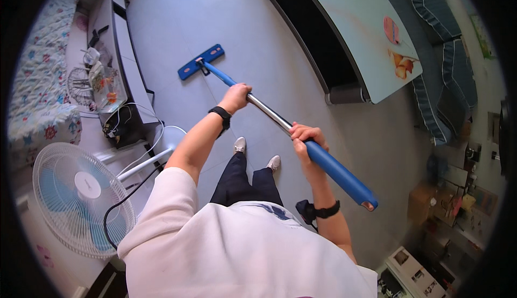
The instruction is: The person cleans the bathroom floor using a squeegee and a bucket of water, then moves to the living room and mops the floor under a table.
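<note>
A flat mop with a blue rectangular head (pixel 212 52) rests on the pale tiled floor (pixel 181 19) ahead of me. Its pole (pixel 270 113) is blue near the head, bare metal in the middle, and ends in a thick blue grip (pixel 341 171) at my right. My left hand (pixel 236 98) is closed around the pole low down, where blue meets metal. Higher up, my right hand (pixel 309 138) wraps the pole at the start of the blue grip. The pole slants from the head up towards my right side. Both wrists wear black straps.
On the right stands a coffee table (pixel 347 7) with a glossy top, beside a grey-blue sofa (pixel 428 71). A low TV cabinet (pixel 133 71) holding a fish tank (pixel 109 90) lines the left. A fan (pixel 87 185) with trailing cables stands close at my left.
</note>
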`<state>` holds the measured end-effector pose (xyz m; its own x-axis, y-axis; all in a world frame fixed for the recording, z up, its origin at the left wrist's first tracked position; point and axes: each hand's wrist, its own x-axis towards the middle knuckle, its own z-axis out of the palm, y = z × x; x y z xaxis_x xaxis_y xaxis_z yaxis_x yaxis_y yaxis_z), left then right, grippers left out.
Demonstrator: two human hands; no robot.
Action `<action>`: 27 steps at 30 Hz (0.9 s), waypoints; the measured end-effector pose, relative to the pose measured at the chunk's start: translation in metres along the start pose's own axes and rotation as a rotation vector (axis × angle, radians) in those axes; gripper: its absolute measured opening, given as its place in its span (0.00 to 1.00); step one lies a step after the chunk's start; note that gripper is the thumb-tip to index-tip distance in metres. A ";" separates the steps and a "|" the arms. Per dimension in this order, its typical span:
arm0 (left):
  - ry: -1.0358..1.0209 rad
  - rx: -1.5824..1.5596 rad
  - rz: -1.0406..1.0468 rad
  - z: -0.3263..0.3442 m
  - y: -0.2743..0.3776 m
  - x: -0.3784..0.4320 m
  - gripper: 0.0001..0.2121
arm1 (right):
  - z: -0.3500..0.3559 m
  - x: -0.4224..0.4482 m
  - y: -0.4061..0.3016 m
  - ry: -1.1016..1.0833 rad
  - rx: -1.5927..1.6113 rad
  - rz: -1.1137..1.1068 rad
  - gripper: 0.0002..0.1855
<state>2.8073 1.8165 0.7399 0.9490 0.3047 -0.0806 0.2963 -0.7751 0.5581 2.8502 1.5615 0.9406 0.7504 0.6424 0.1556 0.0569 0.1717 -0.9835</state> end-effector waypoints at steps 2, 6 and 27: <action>-0.066 0.011 -0.008 0.000 -0.009 -0.001 0.04 | -0.002 -0.002 0.011 0.036 0.043 0.026 0.05; -0.171 0.107 0.005 0.019 -0.013 -0.001 0.06 | -0.022 -0.021 0.027 0.035 0.029 0.084 0.05; -0.631 -0.388 0.478 0.201 0.440 -0.086 0.07 | -0.251 -0.227 -0.249 0.533 -0.482 0.290 0.08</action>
<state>2.8776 1.3382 0.8263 0.8788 -0.4551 -0.1437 -0.0961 -0.4637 0.8807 2.8310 1.1851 1.1271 0.9876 0.1452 -0.0594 -0.0013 -0.3709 -0.9287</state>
